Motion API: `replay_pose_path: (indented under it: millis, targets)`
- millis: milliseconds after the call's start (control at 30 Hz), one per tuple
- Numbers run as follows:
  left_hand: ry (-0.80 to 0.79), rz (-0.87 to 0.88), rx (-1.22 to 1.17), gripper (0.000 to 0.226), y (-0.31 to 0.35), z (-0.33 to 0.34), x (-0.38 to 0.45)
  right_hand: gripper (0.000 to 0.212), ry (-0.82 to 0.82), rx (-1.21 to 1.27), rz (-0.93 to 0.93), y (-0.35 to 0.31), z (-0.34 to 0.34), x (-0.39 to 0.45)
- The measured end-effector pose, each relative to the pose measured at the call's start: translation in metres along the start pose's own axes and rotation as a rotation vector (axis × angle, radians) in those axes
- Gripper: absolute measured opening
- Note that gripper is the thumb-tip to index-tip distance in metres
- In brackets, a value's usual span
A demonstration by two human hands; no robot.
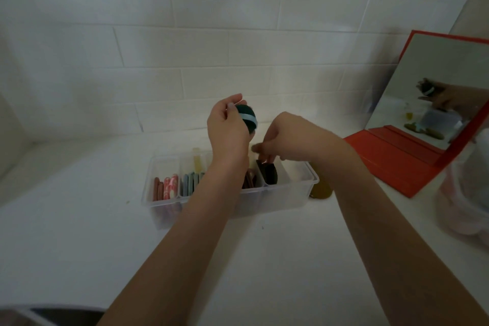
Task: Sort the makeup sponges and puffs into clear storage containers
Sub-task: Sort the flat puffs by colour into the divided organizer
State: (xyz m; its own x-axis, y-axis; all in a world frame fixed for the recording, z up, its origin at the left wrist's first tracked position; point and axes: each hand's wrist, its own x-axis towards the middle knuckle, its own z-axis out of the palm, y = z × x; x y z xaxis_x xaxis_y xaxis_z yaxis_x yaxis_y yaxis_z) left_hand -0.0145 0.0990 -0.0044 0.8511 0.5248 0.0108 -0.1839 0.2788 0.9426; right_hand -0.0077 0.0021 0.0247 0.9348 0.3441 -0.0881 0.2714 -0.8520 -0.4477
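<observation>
**Dark green puff held high, black puff going into the right-hand slot**

Nearest you, both bare forearms reach out across the white counter, side by side, toward the clear divided container sitting just ahead.

That container runs left to right in compartments. At the far left, red and pink patterned puffs stand on edge, packed together. Next slot over, blue-grey puffs stand the same way, with a pale yellow piece rising behind them. Your left forearm covers part of the middle, but dark brownish puffs peek out just to its right.

Now your right hand: fingers curled downward, fingertips pinching the top of a black puff that stands tilted in the compartment right of the brown ones. The last compartment holds something pale; hard to tell what.

Your left hand is up above the container, fingers and thumb wrapped round a dark green puff with a light blue ribbon band across it.

Just past the container's right end, an olive-yellow object sits on the counter. Further right, a clear plastic bag, then a red-framed mirror standing propped, reflecting your hands. Behind it all, white tiled wall.
</observation>
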Motion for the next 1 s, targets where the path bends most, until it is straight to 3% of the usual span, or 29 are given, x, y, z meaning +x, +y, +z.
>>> replay_pose_path:
  millis: [167,300,567,733,933,1000]
  targets:
    - [-0.068,0.112,0.069,0.024,-0.001,0.000,-0.002,0.025,0.290,0.173,-0.091,0.009,-0.011,0.003]
    - [-0.166,0.171,0.179,0.026,-0.001,0.001,-0.008,0.031,0.199,0.460,-0.100,0.007,-0.008,0.002]
    - [-0.208,0.169,0.202,0.028,-0.003,0.001,-0.006,0.040,0.057,0.348,-0.041,0.015,-0.017,0.000]
    - [-0.232,0.141,0.206,0.024,-0.003,0.004,-0.007,0.030,0.117,0.241,0.000,0.019,-0.017,0.004]
    - [-0.077,0.455,0.669,0.011,0.002,-0.006,-0.015,0.027,0.109,0.307,0.043,0.028,-0.033,-0.005]
    - [-0.095,0.479,0.925,0.021,0.003,-0.009,-0.016,0.028,0.130,0.303,0.039,0.030,-0.038,-0.008]
